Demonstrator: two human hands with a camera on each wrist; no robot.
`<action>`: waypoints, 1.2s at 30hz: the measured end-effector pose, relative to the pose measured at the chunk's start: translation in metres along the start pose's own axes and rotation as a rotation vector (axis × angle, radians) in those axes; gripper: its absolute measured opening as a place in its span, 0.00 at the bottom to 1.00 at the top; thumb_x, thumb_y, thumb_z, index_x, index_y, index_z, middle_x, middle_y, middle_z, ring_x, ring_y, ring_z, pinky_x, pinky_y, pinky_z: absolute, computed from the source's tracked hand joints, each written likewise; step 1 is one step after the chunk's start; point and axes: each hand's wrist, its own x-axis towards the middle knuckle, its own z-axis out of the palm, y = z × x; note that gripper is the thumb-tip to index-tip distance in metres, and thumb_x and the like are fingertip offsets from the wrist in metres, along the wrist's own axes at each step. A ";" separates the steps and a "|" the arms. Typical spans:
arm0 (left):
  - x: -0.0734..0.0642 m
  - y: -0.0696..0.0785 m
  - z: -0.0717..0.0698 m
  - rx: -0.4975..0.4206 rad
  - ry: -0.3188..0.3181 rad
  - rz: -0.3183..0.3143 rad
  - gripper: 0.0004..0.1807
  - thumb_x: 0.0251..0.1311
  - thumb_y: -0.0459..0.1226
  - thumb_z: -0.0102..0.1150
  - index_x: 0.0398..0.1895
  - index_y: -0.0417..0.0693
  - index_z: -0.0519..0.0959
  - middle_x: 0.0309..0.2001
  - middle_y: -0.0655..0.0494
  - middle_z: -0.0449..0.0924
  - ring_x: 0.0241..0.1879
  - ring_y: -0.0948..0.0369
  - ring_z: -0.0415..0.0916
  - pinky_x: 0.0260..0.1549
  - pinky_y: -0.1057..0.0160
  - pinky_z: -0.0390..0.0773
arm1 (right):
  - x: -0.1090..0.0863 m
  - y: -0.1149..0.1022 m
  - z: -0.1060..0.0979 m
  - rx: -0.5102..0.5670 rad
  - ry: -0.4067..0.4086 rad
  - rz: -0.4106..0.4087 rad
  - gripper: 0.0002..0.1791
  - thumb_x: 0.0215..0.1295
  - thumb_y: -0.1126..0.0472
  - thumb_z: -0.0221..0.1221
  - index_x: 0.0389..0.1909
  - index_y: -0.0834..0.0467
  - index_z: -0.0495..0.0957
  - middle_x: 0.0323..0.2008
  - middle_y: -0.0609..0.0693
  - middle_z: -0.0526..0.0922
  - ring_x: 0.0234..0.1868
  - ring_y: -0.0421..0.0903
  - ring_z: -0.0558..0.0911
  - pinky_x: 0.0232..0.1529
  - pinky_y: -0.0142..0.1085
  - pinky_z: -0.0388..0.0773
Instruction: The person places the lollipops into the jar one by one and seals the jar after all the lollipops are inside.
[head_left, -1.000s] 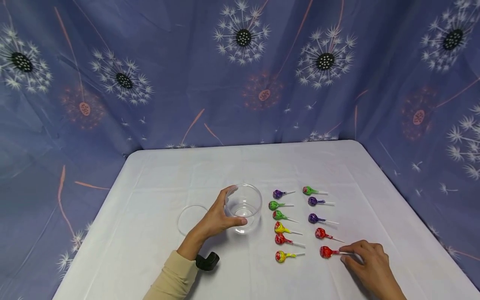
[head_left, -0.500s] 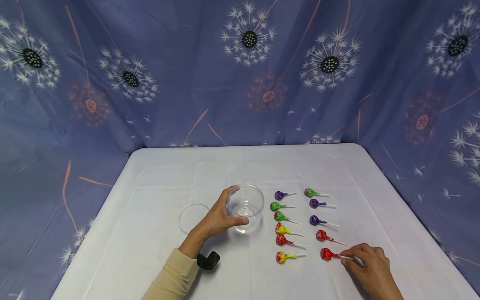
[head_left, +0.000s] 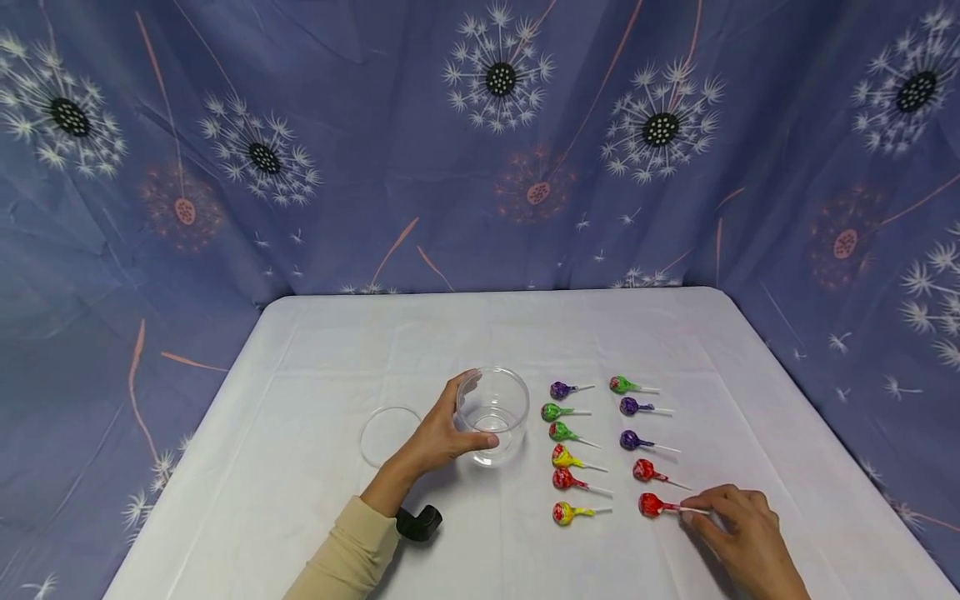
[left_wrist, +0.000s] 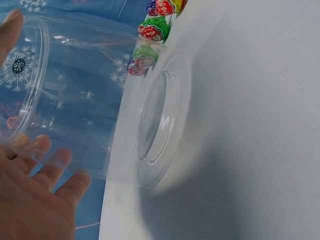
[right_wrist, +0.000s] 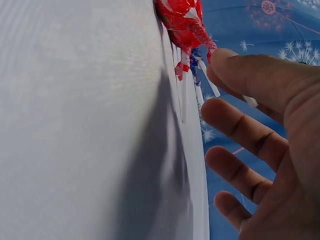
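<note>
Slightly shifted, the red lollipop [head_left: 650, 505] toward the table's [head_left: 337, 358] right edge is pinched by its stick in the right hand [head_left: 742, 533], perhaps not yet lifted; the left hand [head_left: 433, 437] grips the clear tub [head_left: 495, 408].

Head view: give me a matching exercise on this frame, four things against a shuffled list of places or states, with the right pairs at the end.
Things
1. Left hand
2. Right hand
3. Clear round plastic lid
4. Blue dandelion-print curtain

Places and states
A. Hangs beyond the white table
B. Grips the clear round plastic tub
C. Lies flat, left of the tub
D. Pinches a red-wrapped lollipop

Pairs: 1-B, 2-D, 3-C, 4-A
</note>
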 end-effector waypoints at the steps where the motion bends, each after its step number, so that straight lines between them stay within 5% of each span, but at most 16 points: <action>1: 0.000 0.000 0.001 -0.010 -0.001 -0.001 0.54 0.40 0.47 0.76 0.70 0.69 0.52 0.70 0.50 0.57 0.69 0.49 0.58 0.65 0.44 0.59 | 0.000 -0.001 -0.001 0.005 -0.006 0.006 0.10 0.47 0.67 0.68 0.30 0.51 0.84 0.33 0.47 0.80 0.41 0.48 0.67 0.38 0.44 0.56; 8: 0.000 0.002 0.002 -0.039 -0.004 -0.026 0.54 0.43 0.40 0.75 0.72 0.62 0.51 0.71 0.46 0.56 0.68 0.46 0.59 0.65 0.44 0.60 | 0.003 -0.006 -0.004 0.024 0.030 -0.019 0.08 0.49 0.65 0.68 0.30 0.49 0.84 0.33 0.46 0.80 0.41 0.45 0.66 0.39 0.41 0.56; 19: -0.012 0.035 -0.005 -0.048 -0.020 -0.017 0.52 0.45 0.39 0.73 0.72 0.50 0.52 0.70 0.43 0.57 0.69 0.44 0.58 0.65 0.44 0.60 | 0.006 -0.010 -0.007 0.050 0.041 -0.025 0.03 0.53 0.58 0.68 0.29 0.46 0.84 0.33 0.45 0.80 0.43 0.40 0.65 0.39 0.38 0.56; 25: -0.012 0.034 -0.005 -0.048 -0.016 -0.008 0.52 0.45 0.39 0.73 0.72 0.49 0.52 0.70 0.43 0.57 0.69 0.44 0.58 0.65 0.45 0.60 | 0.008 -0.012 -0.007 0.066 0.102 -0.050 0.06 0.50 0.57 0.69 0.26 0.43 0.83 0.31 0.41 0.79 0.42 0.24 0.58 0.39 0.36 0.55; 32: -0.012 0.033 -0.004 -0.037 -0.021 -0.014 0.52 0.46 0.39 0.72 0.72 0.50 0.50 0.71 0.41 0.56 0.70 0.44 0.55 0.67 0.44 0.57 | 0.015 -0.020 -0.011 0.114 0.170 -0.123 0.13 0.44 0.66 0.72 0.22 0.44 0.81 0.29 0.40 0.78 0.42 0.21 0.57 0.40 0.40 0.55; 36: -0.006 0.018 0.000 -0.033 -0.007 -0.011 0.53 0.45 0.39 0.73 0.72 0.54 0.51 0.71 0.43 0.56 0.71 0.47 0.55 0.68 0.44 0.55 | 0.023 -0.029 -0.016 0.115 0.193 -0.143 0.12 0.45 0.65 0.72 0.22 0.44 0.82 0.29 0.39 0.78 0.43 0.21 0.57 0.39 0.38 0.55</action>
